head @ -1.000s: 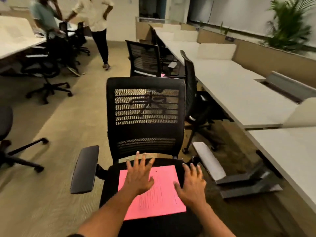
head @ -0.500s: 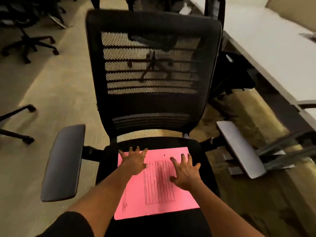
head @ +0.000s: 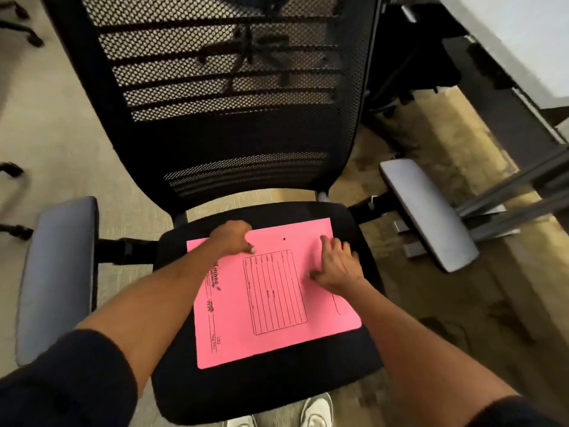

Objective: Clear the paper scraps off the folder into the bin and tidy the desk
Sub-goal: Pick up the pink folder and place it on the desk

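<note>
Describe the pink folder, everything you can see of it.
The pink folder is a flat sheet-like cover of what looks like thin card, lying closed on the black seat of the office chair, turned slightly askew. Its face carries a printed ruled table, some lettering along the left edge, and a small dark dot near the far edge. The left hand rests curled on its far left corner; the right hand presses fingers on its right part. No paper scraps show on it.

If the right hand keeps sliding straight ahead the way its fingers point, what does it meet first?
The right hand lies on the pink folder, fingers pointing toward the chair's backrest. Going on, it would likely slide off the folder's far edge onto the black seat, then reach the mesh backrest. Nothing else appears in that line.
</note>
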A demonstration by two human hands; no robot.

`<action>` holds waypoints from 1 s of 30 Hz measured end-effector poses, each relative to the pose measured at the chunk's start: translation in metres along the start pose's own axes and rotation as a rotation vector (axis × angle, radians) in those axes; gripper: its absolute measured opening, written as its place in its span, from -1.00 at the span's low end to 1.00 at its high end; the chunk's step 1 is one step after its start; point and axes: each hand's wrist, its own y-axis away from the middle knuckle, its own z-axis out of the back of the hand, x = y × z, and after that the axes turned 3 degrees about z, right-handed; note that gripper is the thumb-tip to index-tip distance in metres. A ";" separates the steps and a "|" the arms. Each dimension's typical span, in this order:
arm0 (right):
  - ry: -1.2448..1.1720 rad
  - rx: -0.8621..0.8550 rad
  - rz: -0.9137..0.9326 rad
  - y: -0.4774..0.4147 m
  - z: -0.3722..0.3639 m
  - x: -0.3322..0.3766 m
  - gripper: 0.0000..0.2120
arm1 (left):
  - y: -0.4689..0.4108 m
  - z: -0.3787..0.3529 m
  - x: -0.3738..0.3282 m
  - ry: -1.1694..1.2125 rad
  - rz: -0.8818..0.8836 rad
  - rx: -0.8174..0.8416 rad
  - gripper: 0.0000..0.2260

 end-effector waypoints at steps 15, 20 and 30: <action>-0.661 -0.491 -0.344 0.102 0.183 -0.050 0.09 | 0.127 0.153 -0.084 0.438 -0.315 -0.274 -0.64; -1.058 -0.548 -0.320 0.148 0.234 -0.067 0.04 | 0.190 0.215 -0.121 0.453 -0.465 -0.202 -0.65; -1.301 -1.008 -0.513 0.270 0.296 -0.137 -0.20 | 0.269 0.271 -0.274 0.583 -0.677 -0.140 -0.74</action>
